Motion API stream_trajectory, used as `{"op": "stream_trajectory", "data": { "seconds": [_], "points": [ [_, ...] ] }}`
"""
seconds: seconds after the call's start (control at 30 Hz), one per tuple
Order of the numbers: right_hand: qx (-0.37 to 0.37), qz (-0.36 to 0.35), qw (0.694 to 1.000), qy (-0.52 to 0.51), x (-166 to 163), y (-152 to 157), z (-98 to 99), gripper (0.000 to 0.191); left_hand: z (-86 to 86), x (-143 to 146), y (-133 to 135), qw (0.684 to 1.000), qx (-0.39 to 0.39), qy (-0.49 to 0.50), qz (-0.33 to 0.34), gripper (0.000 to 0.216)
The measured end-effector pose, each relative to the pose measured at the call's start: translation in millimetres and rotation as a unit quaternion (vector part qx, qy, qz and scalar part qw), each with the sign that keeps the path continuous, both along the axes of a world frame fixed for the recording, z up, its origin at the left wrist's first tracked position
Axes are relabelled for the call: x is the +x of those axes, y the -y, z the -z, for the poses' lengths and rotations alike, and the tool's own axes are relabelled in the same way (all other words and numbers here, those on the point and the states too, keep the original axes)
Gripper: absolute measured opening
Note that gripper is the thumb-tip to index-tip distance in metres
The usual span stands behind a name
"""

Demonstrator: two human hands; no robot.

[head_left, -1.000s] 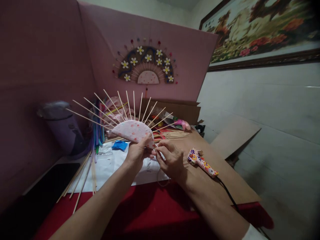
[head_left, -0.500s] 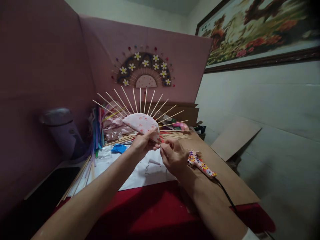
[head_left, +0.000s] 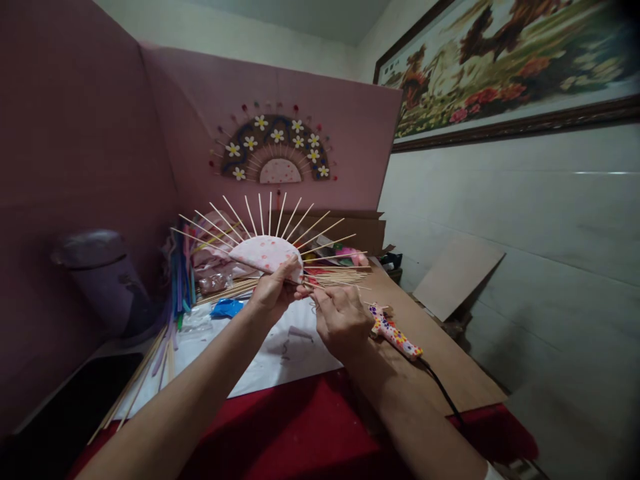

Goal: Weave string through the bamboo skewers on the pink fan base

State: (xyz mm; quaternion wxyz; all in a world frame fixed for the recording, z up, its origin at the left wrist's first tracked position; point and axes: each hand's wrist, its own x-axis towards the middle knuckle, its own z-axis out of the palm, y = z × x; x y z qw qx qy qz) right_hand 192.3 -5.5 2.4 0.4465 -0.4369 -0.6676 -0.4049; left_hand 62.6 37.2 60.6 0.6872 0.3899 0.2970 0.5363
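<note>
A half-round piece (head_left: 265,253), covered in pale pink spotted cloth, is held up over the table with several thin wooden sticks fanning out from its curved edge. My left hand (head_left: 277,290) grips its lower right corner, thumb on the front face. Close beside it, my right hand (head_left: 343,320) is closed in a pinch on a thin wooden stick (head_left: 320,287) at that same corner. The stick's inner end is partly hidden by my fingers. Right of my right hand lies a glue gun (head_left: 397,333) with a colourful dotted cover and a black cord.
White paper (head_left: 273,353) and a cardboard sheet (head_left: 440,360) lie on the red tablecloth (head_left: 280,427). Loose sticks (head_left: 340,275), a blue packet (head_left: 227,308) and pipe cleaners (head_left: 179,280) sit around. A flowered fan (head_left: 277,137) hangs on the pink panel; a tumbler (head_left: 107,280) stands left.
The view has shifted, so most things sit a little left and lower. The half-round piece is tilted flatter, and the stick in my right hand now shows at the corner.
</note>
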Motion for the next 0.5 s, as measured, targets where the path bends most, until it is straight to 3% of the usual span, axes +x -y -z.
{"op": "stream_trajectory", "data": {
  "seconds": [0.13, 0.3, 0.5],
  "points": [
    [-0.025, 0.003, 1.0, 0.013, -0.6, -1.0, 1.7, 0.016, 6.1, -1.7, -5.6, 1.0, 0.017, 0.0, 0.013, 0.018],
    [-0.014, -0.003, 1.0, 0.015, 5.6, -2.2, 6.0, 0.016, 10.9, 14.9, -10.2, 0.999, -0.026, 0.03, -0.031, 0.021],
    [-0.017, -0.008, 1.0, 0.017, 6.3, -4.6, 7.1, 0.013, 23.3, 18.8, -21.0, 1.0, -0.011, 0.028, -0.009, 0.025]
  ]
}}
